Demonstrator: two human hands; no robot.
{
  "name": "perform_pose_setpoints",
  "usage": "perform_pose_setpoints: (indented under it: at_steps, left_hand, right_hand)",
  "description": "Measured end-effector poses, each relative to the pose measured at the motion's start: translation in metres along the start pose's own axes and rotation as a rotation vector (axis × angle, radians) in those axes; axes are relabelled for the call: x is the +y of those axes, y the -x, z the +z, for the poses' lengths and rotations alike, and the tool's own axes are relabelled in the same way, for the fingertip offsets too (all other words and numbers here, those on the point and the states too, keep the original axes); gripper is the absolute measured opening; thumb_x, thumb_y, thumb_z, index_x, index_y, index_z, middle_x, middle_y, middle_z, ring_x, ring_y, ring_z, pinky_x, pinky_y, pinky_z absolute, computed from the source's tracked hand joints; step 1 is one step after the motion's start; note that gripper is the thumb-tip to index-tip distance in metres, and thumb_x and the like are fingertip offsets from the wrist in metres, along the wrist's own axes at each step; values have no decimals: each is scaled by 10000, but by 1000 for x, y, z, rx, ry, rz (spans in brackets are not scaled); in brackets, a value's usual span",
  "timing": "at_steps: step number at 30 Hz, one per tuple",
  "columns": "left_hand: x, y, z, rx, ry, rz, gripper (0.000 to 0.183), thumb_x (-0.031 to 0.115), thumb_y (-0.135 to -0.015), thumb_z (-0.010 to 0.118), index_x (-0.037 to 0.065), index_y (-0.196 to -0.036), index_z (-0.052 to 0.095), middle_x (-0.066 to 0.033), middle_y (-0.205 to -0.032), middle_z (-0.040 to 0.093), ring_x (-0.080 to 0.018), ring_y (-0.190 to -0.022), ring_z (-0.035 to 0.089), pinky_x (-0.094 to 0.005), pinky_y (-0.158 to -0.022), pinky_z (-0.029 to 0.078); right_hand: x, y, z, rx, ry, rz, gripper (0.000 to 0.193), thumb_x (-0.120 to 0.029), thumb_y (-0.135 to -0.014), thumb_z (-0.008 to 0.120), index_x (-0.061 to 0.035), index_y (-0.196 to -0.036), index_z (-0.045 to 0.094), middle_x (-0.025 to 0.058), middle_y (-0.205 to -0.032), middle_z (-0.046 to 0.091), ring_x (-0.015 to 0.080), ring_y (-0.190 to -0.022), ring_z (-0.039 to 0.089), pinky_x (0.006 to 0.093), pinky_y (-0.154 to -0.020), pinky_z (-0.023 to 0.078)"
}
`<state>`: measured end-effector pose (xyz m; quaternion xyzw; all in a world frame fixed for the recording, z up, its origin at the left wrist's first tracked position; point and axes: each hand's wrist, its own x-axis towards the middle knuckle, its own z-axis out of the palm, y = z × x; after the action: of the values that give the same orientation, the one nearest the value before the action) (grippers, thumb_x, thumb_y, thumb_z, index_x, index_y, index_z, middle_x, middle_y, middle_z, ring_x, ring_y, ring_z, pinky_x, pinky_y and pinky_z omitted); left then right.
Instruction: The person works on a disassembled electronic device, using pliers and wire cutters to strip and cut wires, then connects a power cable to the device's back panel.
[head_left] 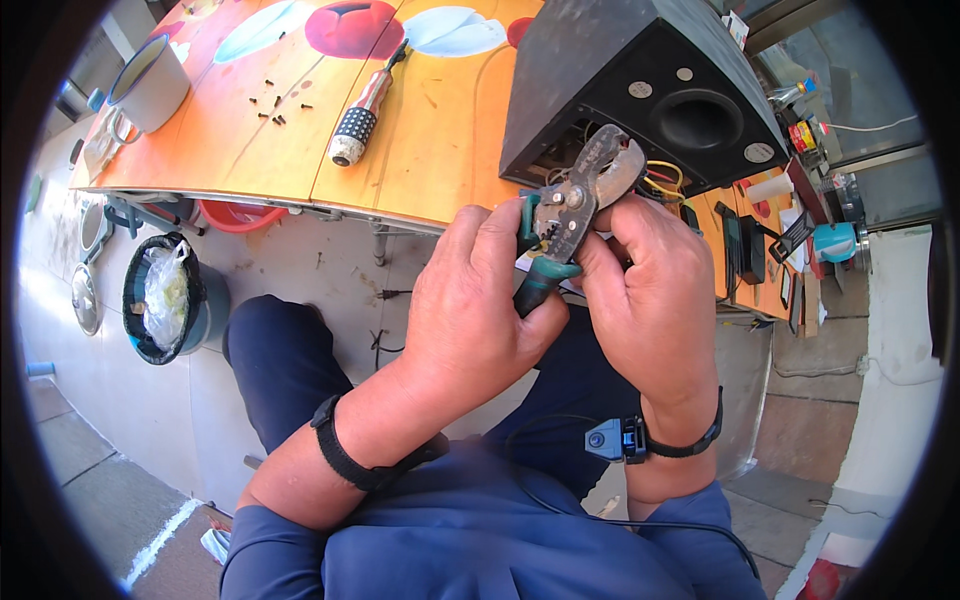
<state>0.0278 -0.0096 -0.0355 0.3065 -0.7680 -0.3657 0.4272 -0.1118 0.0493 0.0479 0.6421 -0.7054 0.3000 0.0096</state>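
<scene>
My left hand (462, 300) is wrapped round the green handles of a wire stripper (568, 208), a plier-like tool with worn metal jaws pointing up and to the right. Close against the tool's right side, my right hand (650, 295) has its thumb and fingers pinched together. What sits between those fingers is hidden. Just behind them, a yellow wire (668, 178) loops beside a black speaker box (625, 70). The box has a round port and an opening in its panel, partly covered by the tool.
On the orange painted table (240, 150) lie a screwdriver (362, 118) and several small dark screws (278, 103). A white mug (150, 88) stands at the table's left. Below it are a lined bin (165, 300) and a red basin (240, 215). A teal object (835, 242) is at the far right.
</scene>
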Motion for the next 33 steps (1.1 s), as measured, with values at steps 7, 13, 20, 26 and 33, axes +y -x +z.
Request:
perform_pose_setpoints:
  at_steps: [7,13,20,26,33]
  left_hand:
    - [-1,-1,-1,20,-44,33,643,91,-776,770,-13,-1381,577,-201,-1052,624,-419,-910,646,-481,-783,555]
    - [-1,-2,-1,8,-56,33,710,126,-743,832,-27,-1378,557,-206,-1084,591,-422,-985,632,-504,-849,556]
    - [-3,-3,-3,-1,-57,67,767,133,-727,864,-23,-1406,543,-197,-1091,575,-410,-1001,631,-496,-858,552]
    - [-4,-3,-4,1,-82,77,773,130,-719,871,-21,-1406,549,-189,-1093,571,-399,-997,634,-493,-856,552]
    - [-5,-3,-4,11,-95,80,788,131,-708,881,-28,-1409,557,-183,-1088,570,-389,-982,634,-486,-844,547]
  right_hand:
    - [-3,-1,-4,-26,-19,29,79,-26,-913,717,-14,-982,680,192,-893,711,438,-825,685,514,-708,534]
    - [-3,-2,-3,-42,-72,71,89,-32,-928,712,-17,-1013,692,190,-912,721,438,-851,689,510,-730,537]
    - [-3,-2,-8,-108,-29,60,121,30,-1020,666,52,-1116,736,114,-947,736,166,-796,765,293,-646,658]
    - [-2,-3,-9,-134,-35,72,135,27,-1044,651,64,-1145,733,101,-973,743,154,-827,772,284,-669,666]
    - [-5,-3,-11,-153,-35,90,154,22,-1057,643,69,-1174,731,98,-991,749,145,-836,770,276,-686,663]
